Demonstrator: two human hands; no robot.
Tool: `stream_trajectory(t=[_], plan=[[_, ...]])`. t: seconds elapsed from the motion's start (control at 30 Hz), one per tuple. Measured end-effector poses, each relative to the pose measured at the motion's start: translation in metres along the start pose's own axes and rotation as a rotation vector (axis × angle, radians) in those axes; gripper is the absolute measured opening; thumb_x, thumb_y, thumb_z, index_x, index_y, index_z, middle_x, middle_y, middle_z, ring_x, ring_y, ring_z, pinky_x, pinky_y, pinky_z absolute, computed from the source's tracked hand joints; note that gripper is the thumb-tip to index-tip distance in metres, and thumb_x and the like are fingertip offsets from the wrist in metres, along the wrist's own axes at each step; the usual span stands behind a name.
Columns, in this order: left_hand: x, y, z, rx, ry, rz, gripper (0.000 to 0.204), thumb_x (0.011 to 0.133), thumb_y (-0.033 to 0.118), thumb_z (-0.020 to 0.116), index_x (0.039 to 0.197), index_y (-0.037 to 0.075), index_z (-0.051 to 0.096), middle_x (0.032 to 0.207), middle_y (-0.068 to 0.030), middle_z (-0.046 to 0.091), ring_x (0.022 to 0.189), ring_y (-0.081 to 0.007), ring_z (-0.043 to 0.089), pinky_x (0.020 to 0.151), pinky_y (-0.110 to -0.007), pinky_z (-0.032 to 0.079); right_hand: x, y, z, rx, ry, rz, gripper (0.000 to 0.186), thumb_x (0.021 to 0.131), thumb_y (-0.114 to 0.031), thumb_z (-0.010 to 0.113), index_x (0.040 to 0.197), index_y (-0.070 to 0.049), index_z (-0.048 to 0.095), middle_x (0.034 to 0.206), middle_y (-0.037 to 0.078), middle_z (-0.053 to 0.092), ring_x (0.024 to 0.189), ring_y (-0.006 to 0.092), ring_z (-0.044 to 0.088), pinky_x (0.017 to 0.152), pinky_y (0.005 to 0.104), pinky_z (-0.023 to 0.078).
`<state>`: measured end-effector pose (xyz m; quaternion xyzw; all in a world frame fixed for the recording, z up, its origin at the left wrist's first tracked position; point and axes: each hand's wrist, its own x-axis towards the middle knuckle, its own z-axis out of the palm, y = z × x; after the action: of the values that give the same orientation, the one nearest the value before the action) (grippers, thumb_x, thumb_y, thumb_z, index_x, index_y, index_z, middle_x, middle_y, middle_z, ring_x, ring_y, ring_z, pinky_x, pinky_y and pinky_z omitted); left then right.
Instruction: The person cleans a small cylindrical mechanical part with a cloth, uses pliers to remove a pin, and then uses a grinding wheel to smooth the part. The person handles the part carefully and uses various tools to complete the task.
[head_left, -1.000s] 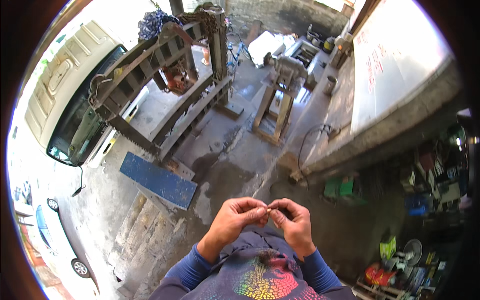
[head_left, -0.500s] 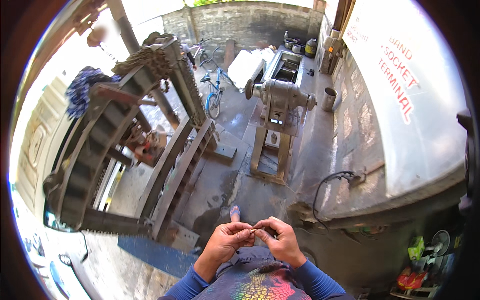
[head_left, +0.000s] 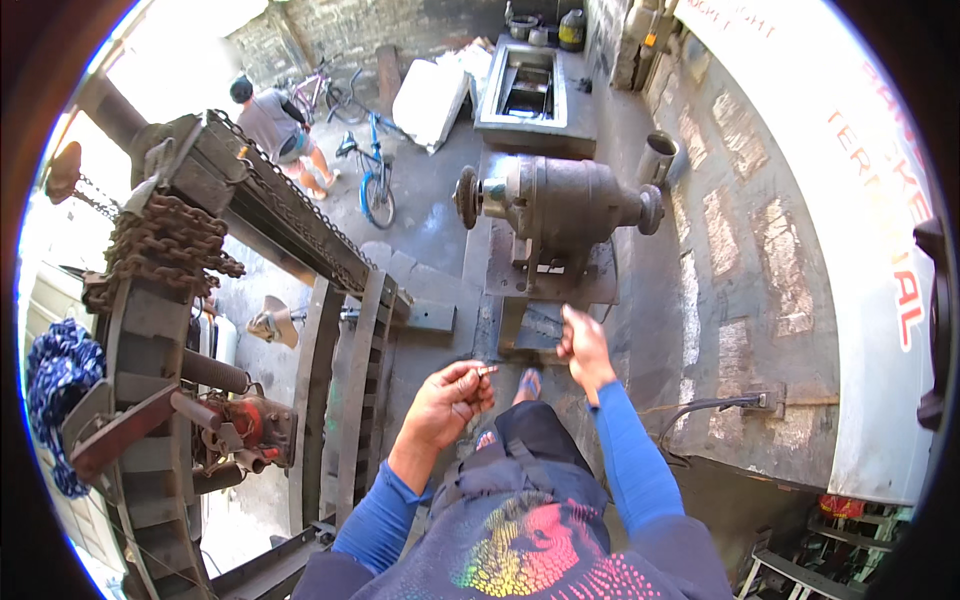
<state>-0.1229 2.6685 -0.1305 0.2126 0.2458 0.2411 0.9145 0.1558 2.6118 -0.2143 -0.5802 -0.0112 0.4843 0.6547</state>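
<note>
My left hand (head_left: 447,403) is closed in a pinch around a small brass-coloured metal piece (head_left: 488,370), whose end pokes out past the thumb and forefinger. My right hand (head_left: 586,350) is lifted away from it, forefinger stretched forward and the other fingers partly curled. Nothing shows in that hand. Just beyond it stands a bench grinder (head_left: 560,195), a heavy grey motor with a wheel at each end, mounted on a metal stand (head_left: 513,327). Neither hand visibly touches the grinder.
To the left rises a steel press frame (head_left: 150,340) with rusty chains (head_left: 165,245) and a red jack (head_left: 262,430). A metal sink (head_left: 527,88), a blue bicycle (head_left: 375,180) and another person (head_left: 275,125) are farther off. A block wall (head_left: 780,270) and cable (head_left: 720,402) lie right.
My hands have come apart. The right one has reached forward toward the grinder, while the left keeps the small metal piece. The view has moved closer to the grinder, and another person now shows.
</note>
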Motion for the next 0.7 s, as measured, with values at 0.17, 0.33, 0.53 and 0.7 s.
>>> stream_trajectory(t=[0.17,0.33,0.53,0.7], plan=[[0.050,0.021,-0.001,-0.079,0.095,-0.042,0.022,0.104,0.015,0.067,0.123,0.003,0.068,0.105,-0.0078,0.073,0.098,-0.0206,0.073,0.092,-0.040,0.061,0.090,0.004,0.055,0.190,0.193,0.086,0.032,0.099,-0.040,0.074,0.110,-0.012,0.065,0.066,-0.004,0.046,0.054,0.0111,0.046,0.051,0.0336,0.044],[0.088,0.042,0.003,-0.101,0.148,-0.066,0.023,0.105,0.015,0.066,0.125,0.004,0.067,0.107,-0.0072,0.073,0.098,-0.0202,0.073,0.092,-0.039,0.061,0.144,0.025,0.065,0.356,0.286,0.117,0.031,0.096,-0.042,0.076,0.098,-0.015,0.060,0.065,-0.003,0.044,0.050,0.0113,0.044,0.047,0.0340,0.044],[0.151,0.064,-0.022,-0.093,0.170,-0.191,0.021,0.105,0.013,0.064,0.124,0.003,0.066,0.110,-0.0077,0.071,0.098,-0.0208,0.071,0.092,-0.039,0.060,0.159,0.027,0.054,0.238,0.357,0.008,0.025,0.094,-0.035,0.075,0.091,-0.014,0.061,0.070,-0.003,0.050,0.053,0.0111,0.047,0.045,0.0314,0.042],[0.200,0.086,-0.063,-0.074,0.193,-0.325,0.022,0.104,0.012,0.066,0.124,0.004,0.064,0.107,-0.0076,0.070,0.098,-0.0209,0.071,0.091,-0.039,0.061,0.131,0.028,0.071,0.119,0.476,-0.012,0.023,0.096,-0.032,0.076,0.092,-0.012,0.066,0.072,-0.006,0.050,0.054,0.0065,0.045,0.048,0.0279,0.042]])
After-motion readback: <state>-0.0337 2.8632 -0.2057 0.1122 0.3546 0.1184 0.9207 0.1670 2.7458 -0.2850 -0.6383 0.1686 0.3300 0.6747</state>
